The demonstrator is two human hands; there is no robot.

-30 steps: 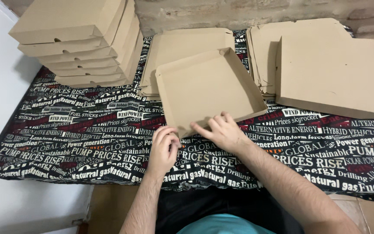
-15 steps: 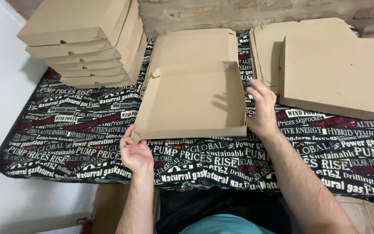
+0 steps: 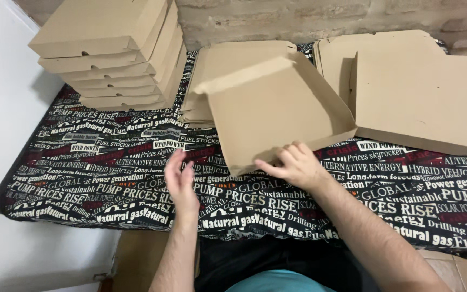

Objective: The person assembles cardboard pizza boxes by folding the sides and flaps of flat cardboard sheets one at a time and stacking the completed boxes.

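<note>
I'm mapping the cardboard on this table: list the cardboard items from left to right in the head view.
Stack of folded boxes → pile of flat sheets → open box tray held by the right hand → flat cardboard pile.

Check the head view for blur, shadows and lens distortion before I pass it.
Head view: left hand is slightly motion-blurred, while the right hand on the half-folded cardboard box is sharper; light is soft and even, without glare; a faint shadow falls inside the box; the tablecloth edges bow slightly, suggesting wide-angle distortion.
</note>
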